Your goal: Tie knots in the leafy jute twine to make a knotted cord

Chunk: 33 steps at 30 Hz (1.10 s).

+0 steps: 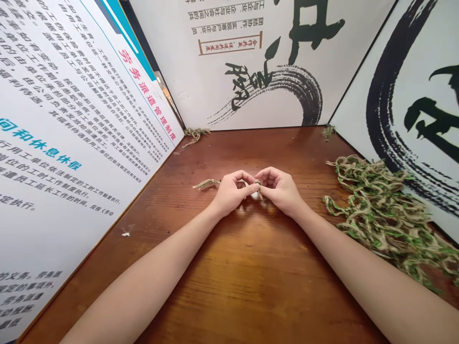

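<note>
Over the middle of the wooden table, my left hand (234, 192) and my right hand (281, 190) meet with their fingertips almost together. Both pinch a short piece of green and tan twine (257, 183), held between thumbs and forefingers. A bit of it hangs down below the fingertips. Frayed twine ends (206, 183) stick out to the left behind my left hand; whether they belong to the same piece I cannot tell, since the hand hides the part between. The other fingers of both hands are curled in.
A large heap of green and tan twine pieces (380, 215) lies on the right. Small tufts of twine (195, 135) sit in the back left corner and the back right corner (328, 132). Printed panels (172, 91) wall the table (229, 286) on three sides. A white scrap (125, 234) lies left.
</note>
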{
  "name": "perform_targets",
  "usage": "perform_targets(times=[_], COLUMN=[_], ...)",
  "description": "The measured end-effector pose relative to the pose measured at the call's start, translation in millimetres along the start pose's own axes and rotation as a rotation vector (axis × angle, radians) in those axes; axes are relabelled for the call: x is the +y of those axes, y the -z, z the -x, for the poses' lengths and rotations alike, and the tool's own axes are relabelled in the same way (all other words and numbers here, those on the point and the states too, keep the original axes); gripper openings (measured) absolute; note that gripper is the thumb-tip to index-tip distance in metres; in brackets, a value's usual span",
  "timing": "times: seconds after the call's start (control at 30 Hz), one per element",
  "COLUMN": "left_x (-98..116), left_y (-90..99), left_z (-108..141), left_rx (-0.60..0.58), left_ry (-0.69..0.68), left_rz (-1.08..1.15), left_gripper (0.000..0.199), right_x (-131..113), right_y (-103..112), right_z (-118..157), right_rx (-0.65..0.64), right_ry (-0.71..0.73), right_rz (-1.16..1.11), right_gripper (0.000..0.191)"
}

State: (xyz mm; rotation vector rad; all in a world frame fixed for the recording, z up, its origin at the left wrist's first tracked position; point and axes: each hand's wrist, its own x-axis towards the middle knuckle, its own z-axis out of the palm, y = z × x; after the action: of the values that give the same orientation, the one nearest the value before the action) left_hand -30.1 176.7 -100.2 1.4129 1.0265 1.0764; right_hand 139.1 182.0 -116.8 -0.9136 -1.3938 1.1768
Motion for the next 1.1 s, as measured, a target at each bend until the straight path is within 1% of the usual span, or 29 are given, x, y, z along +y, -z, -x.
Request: perform_targets(times=[0.1, 0.2, 0.27, 0.33, 0.47, 0.53, 0.6, 0.67, 0.8, 0.9, 1.0, 1.1], left_x=[-2.5, -3.1, -3.1, -3.4, -4.8, -4.5, -3.0, -0.7, 1.7, 0.8, 0.1, 0.8], left_y=[-1.0, -1.9, -2.1, -1.6, 0.5, 0.9, 0.4, -0.6, -2.1, -2.3, -1.7, -0.6], left_z=[-1.4, -2.1, -2.1, -1.9, -1.8, -1.5, -1.0, -0.3, -0.7, -2.1, -2.5, -1.7], left_rx=[0.050, 0.084, 0.081, 0.057, 0.020, 0.022, 0.037, 0.060, 0.088, 0.099, 0.079, 0.063], left_ry=[0.015, 0.001, -0.027, -0.045, -0.054, -0.052, -0.039, -0.016, 0.017, 0.019, 0.014, 0.019], left_rz=[0.020, 0.022, 0.005, -0.009, -0.006, 0.005, 0.024, 0.035, 0.050, 0.065, 0.070, 0.085], left_gripper=[0.028, 0.026, 0.025, 0.026, 0.029, 0.029, 0.028, 0.026, 0.026, 0.028, 0.028, 0.026], right_x=[-2.2, -3.0, -2.4, -1.6, -1.7, -1.8, -1.2, -0.3, 0.0, -1.3, -1.9, -2.1], right_y=[1.5, 3.5, 4.1, 4.2, 4.7, 5.0, 4.6, 3.4, 0.9, 0.6, 0.6, 0.3], right_z=[0.9, 1.6, 1.5, 0.9, -0.2, -0.2, 0.1, 0.5, 1.6, 2.0, 1.8, 1.2], right_rx=[-0.013, -0.027, -0.009, 0.006, -0.017, -0.042, -0.062, -0.051, -0.020, -0.036, -0.056, -0.069], right_ry=[0.003, -0.010, -0.036, -0.043, 0.029, 0.017, -0.032, -0.060, -0.031, 0.007, 0.011, -0.008], right_rz=[-0.033, -0.089, -0.096, -0.057, 0.054, 0.036, -0.003, 0.000, 0.021, -0.021, -0.055, -0.044], right_gripper=[0.030, 0.024, 0.023, 0.025, 0.030, 0.032, 0.034, 0.032, 0.029, 0.036, 0.041, 0.033])
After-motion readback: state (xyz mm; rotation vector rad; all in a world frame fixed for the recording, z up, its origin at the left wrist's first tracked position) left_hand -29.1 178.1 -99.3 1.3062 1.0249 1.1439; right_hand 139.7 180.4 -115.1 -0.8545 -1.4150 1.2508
